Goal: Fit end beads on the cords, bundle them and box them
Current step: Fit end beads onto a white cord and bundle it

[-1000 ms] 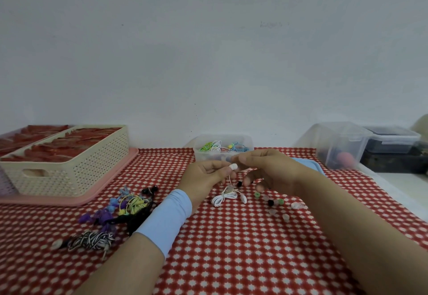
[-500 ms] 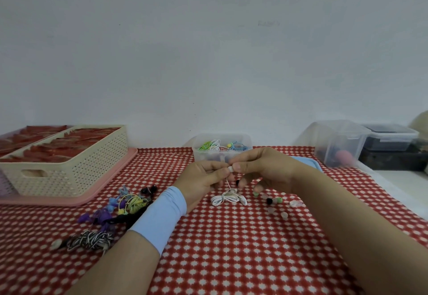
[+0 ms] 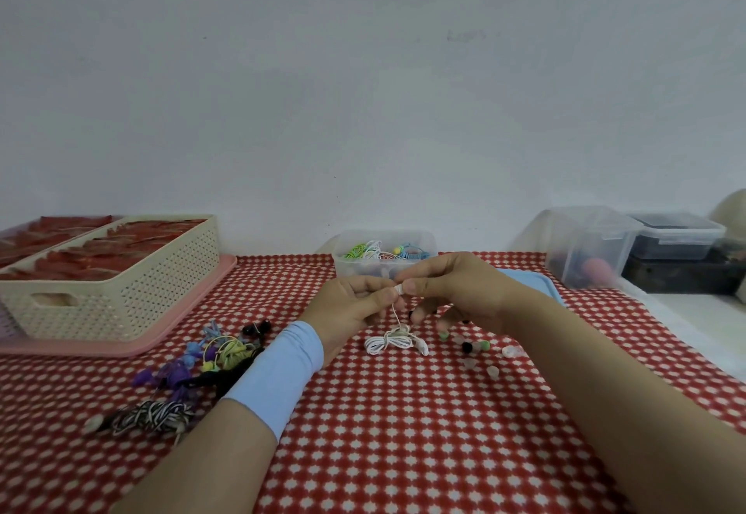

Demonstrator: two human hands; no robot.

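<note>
Here the step in hand looks like fitting an end bead: both hands meet above the red checked tablecloth (image 3: 403, 433), just in front of the small clear box (image 3: 428, 241) that holds finished coloured cords. The right hand (image 3: 456, 291) pinches a small white bead (image 3: 399, 289) between thumb and forefinger. The left hand (image 3: 351, 307) has its fingertips pressed together on the free end of the white cord (image 3: 393, 342), touching the bead. From that pinch one thin strand drops to the rest of the cord, which lies on the cloth as a loose coil right below the hands. Whether the cord tip is already inside the bead cannot be told, as the fingers hide it.

Loose beads (image 3: 476, 348) lie scattered just to the right of the coil, and a pile of coloured cords (image 3: 218, 356) waits near the left wrist, so the task seems only partly done. The next move probably calls for a steady push of bead onto cord while the left pinch stays close to the tip, so the soft cord does not buckle
</note>
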